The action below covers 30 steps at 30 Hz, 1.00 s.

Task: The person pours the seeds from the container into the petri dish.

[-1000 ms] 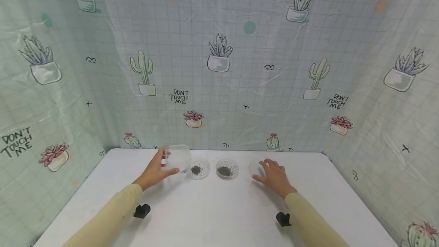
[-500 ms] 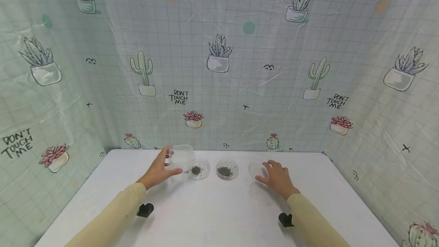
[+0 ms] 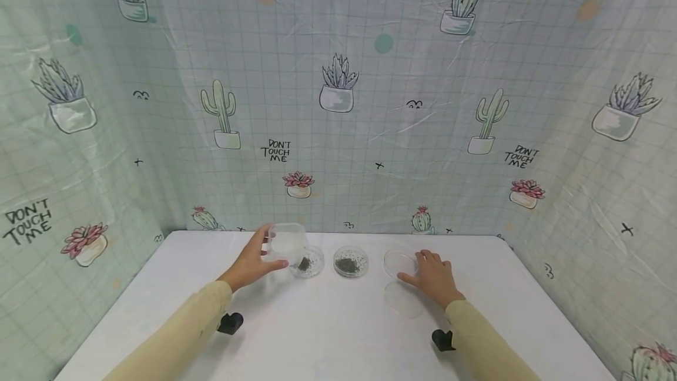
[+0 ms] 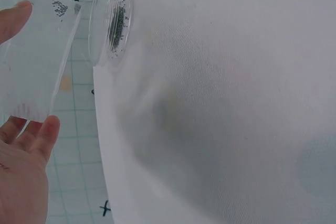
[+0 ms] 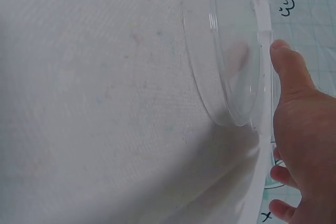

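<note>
My left hand (image 3: pixel 254 263) grips a clear plastic box (image 3: pixel 288 243) between thumb and fingers, tilted at the edge of the left petri dish (image 3: pixel 316 263). In the left wrist view, dark granules lie in one corner of the box (image 4: pixel 31 66), beside a petri dish (image 4: pixel 126 30) with more granules. The middle petri dish (image 3: pixel 359 256) also holds a dark heap. My right hand (image 3: pixel 436 280), fingers loosely bent, hovers at the right side of a clear petri dish (image 3: pixel 396 264). The right wrist view shows nothing in that hand (image 5: pixel 307 124).
A clear round disc (image 3: pixel 403 300) lies just in front of the right dish on the white table (image 3: pixel 338 328). Behind the table's back edge hangs a cactus-print sheet (image 3: pixel 338 134). A black device shows under each forearm, such as the left one (image 3: pixel 230 323).
My left hand has moved a little to the right with the box, which now overlaps the left dish more. My right hand has drawn slightly right, uncovering more of the right dish and disc.
</note>
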Motion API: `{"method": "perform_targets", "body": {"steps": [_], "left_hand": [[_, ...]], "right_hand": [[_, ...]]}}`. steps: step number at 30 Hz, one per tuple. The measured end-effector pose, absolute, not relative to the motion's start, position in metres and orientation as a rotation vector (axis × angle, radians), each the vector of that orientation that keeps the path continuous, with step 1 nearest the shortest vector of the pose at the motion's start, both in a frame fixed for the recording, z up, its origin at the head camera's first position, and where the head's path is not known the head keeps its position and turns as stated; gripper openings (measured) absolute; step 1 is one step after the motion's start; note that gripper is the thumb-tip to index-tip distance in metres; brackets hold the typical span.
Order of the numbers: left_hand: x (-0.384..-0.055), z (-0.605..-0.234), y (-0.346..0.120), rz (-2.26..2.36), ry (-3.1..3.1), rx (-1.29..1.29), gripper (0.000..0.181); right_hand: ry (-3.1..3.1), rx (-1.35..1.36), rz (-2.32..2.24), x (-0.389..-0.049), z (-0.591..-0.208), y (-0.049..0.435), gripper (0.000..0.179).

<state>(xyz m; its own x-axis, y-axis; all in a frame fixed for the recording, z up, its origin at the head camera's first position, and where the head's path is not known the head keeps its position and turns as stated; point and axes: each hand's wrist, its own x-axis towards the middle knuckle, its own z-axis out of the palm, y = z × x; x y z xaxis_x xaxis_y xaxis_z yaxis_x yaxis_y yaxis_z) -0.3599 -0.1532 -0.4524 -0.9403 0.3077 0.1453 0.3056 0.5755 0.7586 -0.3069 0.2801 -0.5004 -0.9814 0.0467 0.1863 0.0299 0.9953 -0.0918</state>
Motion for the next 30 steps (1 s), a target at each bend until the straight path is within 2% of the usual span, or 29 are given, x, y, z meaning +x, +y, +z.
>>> {"method": "perform_targets", "body": {"steps": [9,30], "left_hand": [[-0.361,-0.452,-0.152,1.336,2.782,0.558,0.098],[-0.358,-0.450,-0.148,1.336,2.758,0.554,0.099]], "right_hand": [[-2.974,-0.070,0.136,-0.307,-0.501,0.278,0.079],[-2.974,-0.014,0.230,-0.312,-0.498,0.261,0.084]]}}
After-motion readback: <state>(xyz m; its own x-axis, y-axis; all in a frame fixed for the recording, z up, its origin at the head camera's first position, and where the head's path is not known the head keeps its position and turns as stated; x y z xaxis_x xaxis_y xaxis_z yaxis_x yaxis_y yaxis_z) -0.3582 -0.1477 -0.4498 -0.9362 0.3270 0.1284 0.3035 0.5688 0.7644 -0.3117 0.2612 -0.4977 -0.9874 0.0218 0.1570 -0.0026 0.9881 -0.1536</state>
